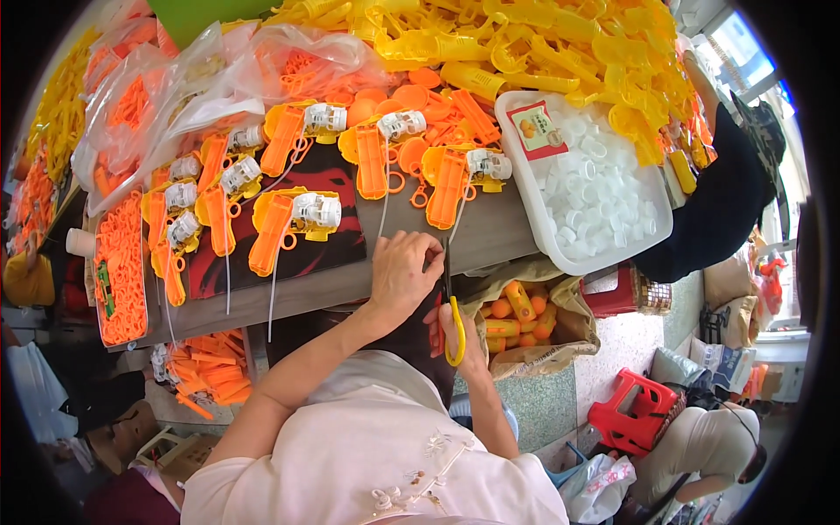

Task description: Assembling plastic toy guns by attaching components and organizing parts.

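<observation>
My right hand [472,346] grips scissors with a yellow handle [456,332], their dark blades pointing up toward the table edge. Beside the blades, my left hand [404,276] is closed in a pinch at the lower end of a thin white string [457,214]; the fingertips partly hide it. That string hangs from an orange-and-yellow toy piece [448,188] with a white mechanism, lying just beyond my hands. Several similar toy pieces [273,232] lie to the left, with strings trailing over the table's front edge.
A white tub [525,188] of translucent caps stands right, before a heap of yellow shells [525,44]. An orange-parts tray [122,306] sits far left. Below the edge, a paper bag [569,337] holds orange-and-yellow pieces. Another person's dark sleeve [700,201] reaches in at right.
</observation>
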A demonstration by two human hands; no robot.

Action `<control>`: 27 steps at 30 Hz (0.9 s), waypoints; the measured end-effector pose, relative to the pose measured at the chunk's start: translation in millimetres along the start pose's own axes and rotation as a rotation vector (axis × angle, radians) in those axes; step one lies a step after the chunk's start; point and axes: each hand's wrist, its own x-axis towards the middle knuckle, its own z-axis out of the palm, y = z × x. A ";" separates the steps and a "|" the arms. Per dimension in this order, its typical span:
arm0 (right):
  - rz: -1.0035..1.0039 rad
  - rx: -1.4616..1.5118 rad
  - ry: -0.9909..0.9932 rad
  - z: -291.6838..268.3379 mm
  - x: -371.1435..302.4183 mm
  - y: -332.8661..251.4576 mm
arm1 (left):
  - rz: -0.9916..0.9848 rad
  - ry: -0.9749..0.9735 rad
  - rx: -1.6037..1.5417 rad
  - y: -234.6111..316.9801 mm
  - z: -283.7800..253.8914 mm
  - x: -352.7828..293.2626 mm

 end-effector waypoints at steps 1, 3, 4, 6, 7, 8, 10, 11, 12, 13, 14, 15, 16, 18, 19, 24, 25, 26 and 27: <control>-0.009 0.028 0.001 1.5 -0.8 -0.4 | 0.001 -0.002 -0.003 -0.2 0.8 0.0; -0.019 0.054 0.002 2.1 -0.6 0.8 | -0.012 -0.025 -0.004 1.4 0.2 0.9; -0.018 0.052 0.003 1.6 0.9 3.4 | -0.025 -0.050 -0.004 2.0 0.0 1.4; -0.016 0.049 0.000 1.4 2.1 5.8 | -0.021 -0.042 0.003 0.5 1.4 1.2; -0.017 0.061 0.000 1.1 2.4 6.0 | -0.015 -0.035 0.011 0.0 1.8 1.1; -0.018 0.074 -0.002 1.3 2.6 6.1 | -0.017 -0.033 0.012 0.0 1.3 1.0; -0.026 0.080 0.011 3.5 1.9 3.2 | -0.014 -0.039 -0.017 0.3 -0.2 0.9; -0.035 0.087 0.024 5.3 1.7 0.6 | -0.019 -0.032 -0.012 -1.1 0.0 0.4; -0.036 0.083 0.014 5.4 0.4 -3.6 | -0.010 -0.028 -0.009 -3.0 1.3 -0.4; -0.013 -0.006 0.037 4.0 -1.7 -8.8 | -0.002 -0.022 -0.004 -3.9 1.8 -0.9; 0.007 -0.094 0.061 3.5 -1.6 -11.9 | -0.016 -0.048 -0.012 -1.7 1.6 -0.1; -0.007 -0.018 0.099 3.7 -0.1 -5.5 | -0.031 -0.072 -0.020 0.0 0.5 0.2; -0.009 -0.021 0.086 1.9 0.1 -0.2 | 0.033 -0.047 -0.078 -1.3 -2.4 -0.4; -0.029 0.019 0.114 -6.3 0.4 3.3 | -0.035 0.021 -0.191 -5.2 -13.7 0.2; 0.008 0.010 0.095 -9.8 -1.2 2.9 | -0.097 0.079 -0.313 -7.8 -22.1 0.3; -0.024 0.086 -0.100 -4.6 -1.1 -10.6 | -0.167 0.179 -0.006 -36.4 -49.2 19.9; 0.001 0.092 -0.147 0.0 1.7 -17.6 | -0.099 0.117 0.175 -37.9 -48.3 19.8; 0.009 0.070 -0.167 5.9 3.0 -27.2 | -0.030 0.051 0.353 -39.8 -45.3 20.5; 0.016 0.050 -0.188 11.4 5.5 -35.9 | -0.029 0.054 0.354 -40.1 -41.7 20.6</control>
